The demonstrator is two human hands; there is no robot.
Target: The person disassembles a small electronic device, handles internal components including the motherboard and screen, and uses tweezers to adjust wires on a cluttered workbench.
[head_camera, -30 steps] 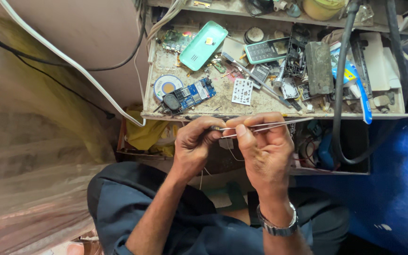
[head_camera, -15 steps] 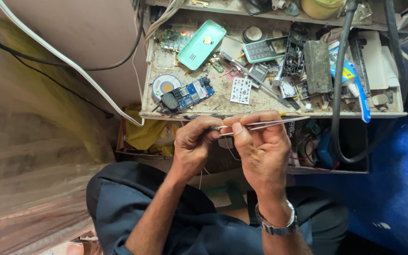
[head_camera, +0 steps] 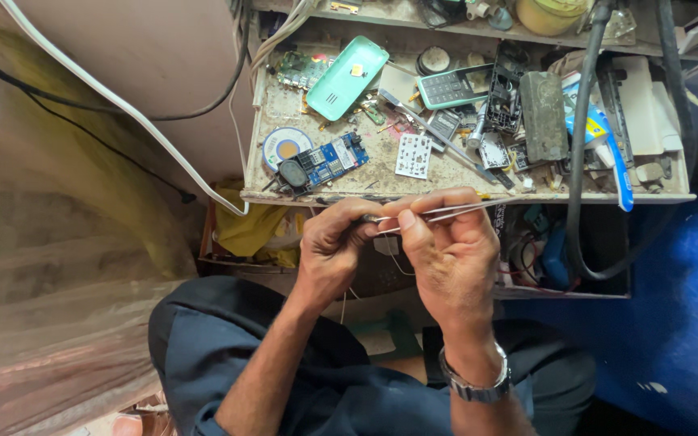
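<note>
Little has shifted: both hands hold just below the cluttered workbench (head_camera: 446,173) edge. Right hand (head_camera: 450,258) pinches slim metal tweezers (head_camera: 434,213); left hand (head_camera: 334,246) fingers pinch a small dark part (head_camera: 367,220) at the tips. Fine positioning seems underway; steadiness matters next.

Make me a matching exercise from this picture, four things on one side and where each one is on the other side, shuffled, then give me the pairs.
Things:
1. tweezers
2. green cover
3. blue board
4. watch

Places:
A. on the right wrist
B. lying at the bench's front left, by a round disc
C. pinched in the right hand, tips at the left hand
D. lying at the bench's back left, tilted

Pairs: 1-C, 2-D, 3-B, 4-A
</note>
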